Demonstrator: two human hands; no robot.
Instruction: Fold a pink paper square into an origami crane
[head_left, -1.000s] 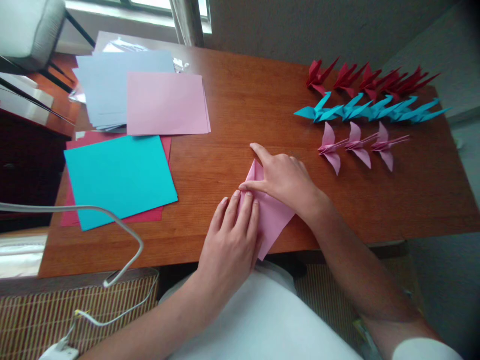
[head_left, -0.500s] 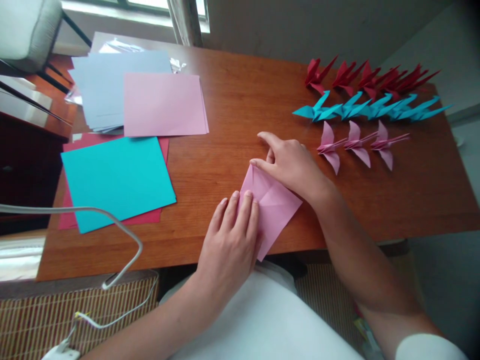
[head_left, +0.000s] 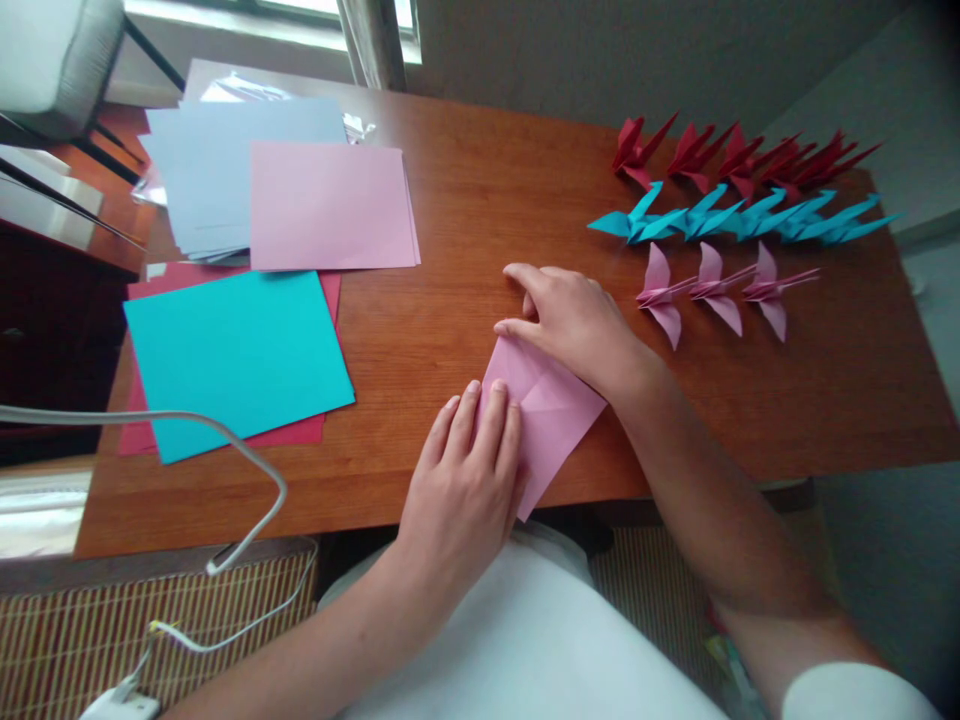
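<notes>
A folded piece of pink origami paper (head_left: 553,412), roughly diamond-shaped with creases showing, lies at the front edge of the table. My left hand (head_left: 463,475) rests flat over its left side, fingers stretched out and pressing it down. At the far corner, the thumb of my right hand (head_left: 571,318) lies on the paper, while the index finger reaches out over the wood, apart from the thumb. The right palm covers part of the paper's upper right edge. Beyond the right hand stand pink paper cranes (head_left: 660,296) in a short row.
Behind the pink cranes run rows of blue cranes (head_left: 709,215) and red cranes (head_left: 739,160). On the left lie pink sheets (head_left: 334,205), grey-blue sheets (head_left: 202,180), a turquoise sheet (head_left: 240,360) and red sheets (head_left: 139,438). A white cable (head_left: 259,460) arches over the table's front left.
My right thumb and index finger have shifted slightly left across the paper's far corner. The left hand stays pressed on the paper, and the view has moved a little.
</notes>
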